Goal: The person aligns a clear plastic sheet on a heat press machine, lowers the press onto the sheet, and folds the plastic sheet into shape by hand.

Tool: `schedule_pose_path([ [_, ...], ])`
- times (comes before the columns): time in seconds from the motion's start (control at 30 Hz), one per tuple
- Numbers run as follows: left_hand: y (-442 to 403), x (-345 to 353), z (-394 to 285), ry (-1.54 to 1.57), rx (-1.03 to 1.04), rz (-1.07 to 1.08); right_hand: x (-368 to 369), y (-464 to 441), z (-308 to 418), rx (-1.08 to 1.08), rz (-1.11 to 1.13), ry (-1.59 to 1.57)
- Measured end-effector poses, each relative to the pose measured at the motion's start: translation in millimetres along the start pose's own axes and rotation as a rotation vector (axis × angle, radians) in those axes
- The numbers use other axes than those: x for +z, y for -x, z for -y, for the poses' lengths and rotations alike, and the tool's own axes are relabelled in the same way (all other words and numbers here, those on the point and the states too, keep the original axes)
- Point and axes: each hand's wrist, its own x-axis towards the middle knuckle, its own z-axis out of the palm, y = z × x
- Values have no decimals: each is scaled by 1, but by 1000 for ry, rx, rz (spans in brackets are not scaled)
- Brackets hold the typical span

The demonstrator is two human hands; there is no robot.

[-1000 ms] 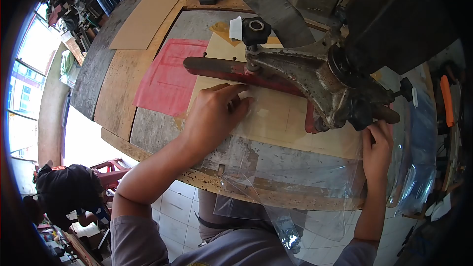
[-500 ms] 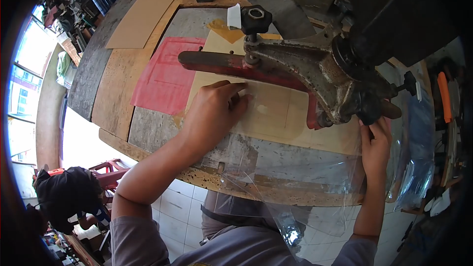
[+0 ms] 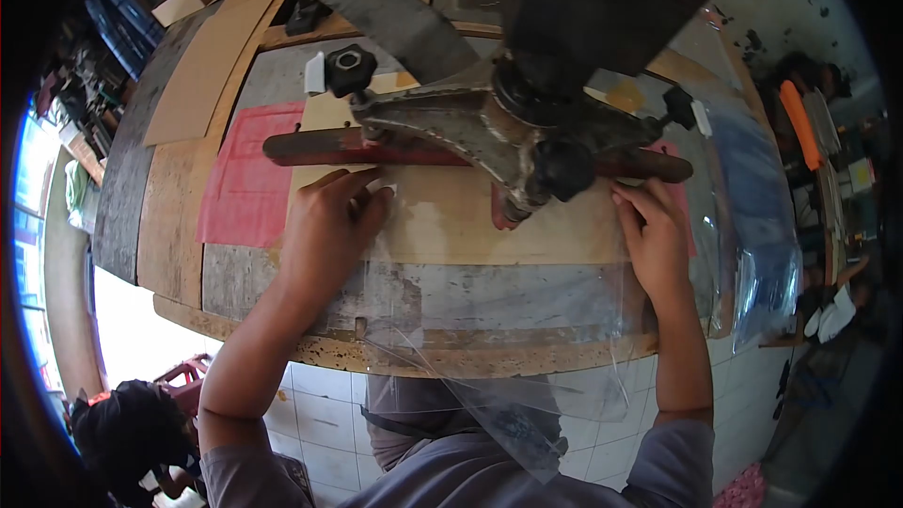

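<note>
A clear plastic sheet [image 3: 508, 306] lies over the front of the work table and hangs past its edge toward my lap. My left hand [image 3: 324, 226] is closed, thumb and fingers pinching the sheet's far left part. On the other side, my right hand [image 3: 656, 235] pinches its far right part. Both sets of fingertips sit just in front of a long red bar [image 3: 428, 152] under a worn metal press head [image 3: 470, 108] with black knobs. Beneath the sheet is a pale yellow sheet [image 3: 442, 235], with red material [image 3: 246, 179] at its left.
Brown cardboard [image 3: 202, 80] lies on the left of the table. A stack of clear plastic [image 3: 757, 216] drapes over the right side. Behind the press rests a dark grey strip [image 3: 395, 19]. At lower left, a black cloth-like item [image 3: 127, 428] stands beside the table.
The view has swung to the right, so the press and table appear farther left. Both hands keep their grip on the plastic near the bar, with little visible shift relative to it.
</note>
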Motion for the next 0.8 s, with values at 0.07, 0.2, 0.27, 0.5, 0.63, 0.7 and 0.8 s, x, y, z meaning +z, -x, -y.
schedule_pose_path([
  [0.07,1,0,0,-4,47,-26,0,1,-3,4,8,0],
  [0.2,3,3,1,-103,101,-34,-1,3,-6,-8,2,-40],
  [0.27,4,1,0,-140,108,-27,-2,4,-9,-23,2,-62],
  [0.5,3,1,7,-205,255,-43,-7,4,-11,-97,-17,22],
  [0.63,4,-2,7,-190,305,-34,-9,4,-19,-163,-2,27],
  [0.7,4,-3,4,-190,309,-24,-7,4,-25,-238,-41,5],
  [0.8,6,-6,1,-208,316,-19,-11,8,-28,-197,24,-11],
])
